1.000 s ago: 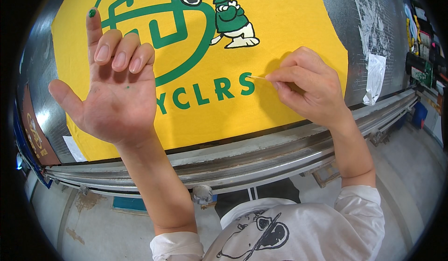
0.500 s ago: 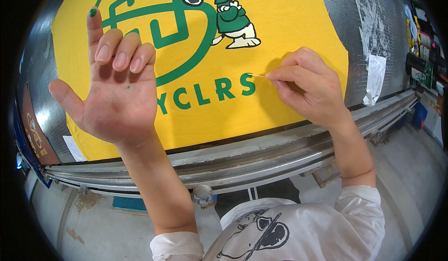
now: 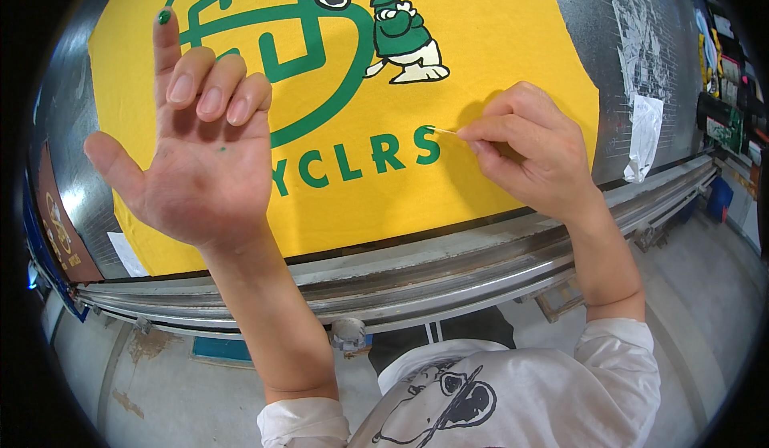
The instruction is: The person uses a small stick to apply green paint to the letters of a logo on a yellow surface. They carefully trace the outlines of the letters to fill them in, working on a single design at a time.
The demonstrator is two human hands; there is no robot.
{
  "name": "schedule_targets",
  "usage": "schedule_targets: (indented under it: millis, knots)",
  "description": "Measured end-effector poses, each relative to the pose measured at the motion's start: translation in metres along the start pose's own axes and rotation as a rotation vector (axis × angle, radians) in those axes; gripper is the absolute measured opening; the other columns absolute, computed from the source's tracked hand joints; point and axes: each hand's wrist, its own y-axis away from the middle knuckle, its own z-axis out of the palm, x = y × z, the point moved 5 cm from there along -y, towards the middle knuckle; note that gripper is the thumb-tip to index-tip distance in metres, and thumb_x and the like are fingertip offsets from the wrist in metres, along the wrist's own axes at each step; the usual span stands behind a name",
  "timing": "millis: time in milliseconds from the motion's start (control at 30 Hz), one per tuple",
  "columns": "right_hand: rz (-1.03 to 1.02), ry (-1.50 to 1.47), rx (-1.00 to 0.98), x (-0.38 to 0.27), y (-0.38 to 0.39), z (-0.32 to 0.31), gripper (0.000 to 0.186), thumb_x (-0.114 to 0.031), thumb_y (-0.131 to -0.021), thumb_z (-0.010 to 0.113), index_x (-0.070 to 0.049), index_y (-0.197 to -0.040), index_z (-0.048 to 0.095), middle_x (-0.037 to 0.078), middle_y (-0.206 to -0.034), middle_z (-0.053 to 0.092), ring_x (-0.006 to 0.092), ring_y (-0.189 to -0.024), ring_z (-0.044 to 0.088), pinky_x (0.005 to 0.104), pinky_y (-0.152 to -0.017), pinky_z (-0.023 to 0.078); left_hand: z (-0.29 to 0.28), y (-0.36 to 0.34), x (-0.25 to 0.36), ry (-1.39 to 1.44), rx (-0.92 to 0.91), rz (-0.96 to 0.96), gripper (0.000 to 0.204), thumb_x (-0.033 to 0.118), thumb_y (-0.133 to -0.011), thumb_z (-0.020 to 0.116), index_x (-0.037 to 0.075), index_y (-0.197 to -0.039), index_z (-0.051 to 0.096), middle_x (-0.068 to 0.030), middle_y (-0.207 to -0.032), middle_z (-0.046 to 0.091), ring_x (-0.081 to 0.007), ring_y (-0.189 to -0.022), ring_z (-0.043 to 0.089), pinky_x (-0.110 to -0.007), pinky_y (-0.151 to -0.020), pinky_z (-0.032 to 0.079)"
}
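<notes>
A yellow cloth panel point(image 3: 513, 52) lies flat, printed with a green round emblem, a cartoon dog figure point(image 3: 400, 28) and a curved row of green letters point(image 3: 352, 164). My right hand point(image 3: 537, 148) pinches a thin pale stick like a toothpick point(image 3: 446, 132); its tip meets the top of the rightmost letter. Palm up over the cloth's left part, my left hand point(image 3: 210, 164) holds nothing. Its thumb and one finger stretch out while the other fingers curl loosely. A blob of wet-looking green paint point(image 3: 164, 17) sits on that stretched fingertip, and a small green speck marks the palm.
The cloth rests on a dark table point(image 3: 597, 16) edged by a metal rail point(image 3: 448, 276) nearest me. White tape strips point(image 3: 643, 140) stick to the table at right and lower left. A brown printed piece point(image 3: 68, 240) lies at far left. Containers point(image 3: 725, 116) crowd the far right.
My left hand has shifted very slightly to the right. The right hand stays at the same letter, with the stick's tip hardly moved.
</notes>
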Motion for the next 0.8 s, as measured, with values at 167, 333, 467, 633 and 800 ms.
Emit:
schedule_targets:
  millis: [167, 333, 467, 633, 800]
  knots:
    - [0.03, -0.032, -0.004, 0.001, 0.0, -0.001, 0.021, 0.007, -0.077, 0.078, -0.005, -0.095, 0.076, 0.005, -0.084, 0.064, 0.022, -0.079, 0.063, 0.033, -0.067, 0.051, 0.015, 0.001, -0.01, -0.182, 0.169, -0.177, 0.105, 0.081, -0.103, 0.031, -0.008, -0.16, 0.031, -0.0022, -0.082, 0.049, -0.0135, -0.068, 0.043, -0.027, -0.062, 0.04]
    - [0.052, -0.063, 0.093, 0.0, 0.002, -0.009, 0.024, 0.009, -0.079, 0.078, -0.004, -0.099, 0.078, 0.006, -0.086, 0.067, 0.0198, -0.076, 0.065, 0.0302, -0.062, 0.049, 0.03, 0.009, -0.042, -0.348, 0.111, -0.566, 0.118, 0.087, -0.099, 0.023, -0.016, -0.156, 0.034, 0.0024, -0.058, 0.044, -0.0071, -0.042, 0.038, -0.021, -0.036, 0.034]
    - [-0.026, -0.048, 0.156, -0.007, -0.001, -0.016, 0.026, 0.011, -0.078, 0.079, -0.002, -0.101, 0.078, 0.007, -0.088, 0.069, 0.0206, -0.076, 0.066, 0.0305, -0.061, 0.05, 0.035, 0.017, -0.052, -0.444, 0.073, -0.755, 0.122, 0.089, -0.098, 0.017, -0.019, -0.149, 0.043, -0.0001, -0.05, 0.046, -0.0082, -0.035, 0.038, -0.022, -0.033, 0.033]
    - [-0.019, -0.053, 0.184, -0.006, 0.001, -0.014, 0.025, 0.011, -0.078, 0.079, -0.002, -0.1, 0.078, 0.007, -0.086, 0.069, 0.0209, -0.076, 0.065, 0.031, -0.062, 0.05, 0.038, 0.02, -0.059, -0.466, 0.032, -0.877, 0.124, 0.09, -0.097, 0.016, -0.02, -0.146, 0.046, -0.0046, -0.048, 0.049, -0.011, -0.032, 0.038, -0.023, -0.032, 0.034]
    - [-0.021, -0.052, 0.155, -0.006, 0.0, -0.012, 0.025, 0.011, -0.076, 0.078, -0.002, -0.098, 0.077, 0.007, -0.086, 0.068, 0.0211, -0.074, 0.064, 0.0316, -0.062, 0.049, 0.037, 0.021, -0.058, -0.4, 0.036, -0.855, 0.126, 0.091, -0.096, 0.016, -0.021, -0.146, 0.044, -0.0045, -0.048, 0.048, -0.0106, -0.032, 0.037, -0.023, -0.031, 0.033]
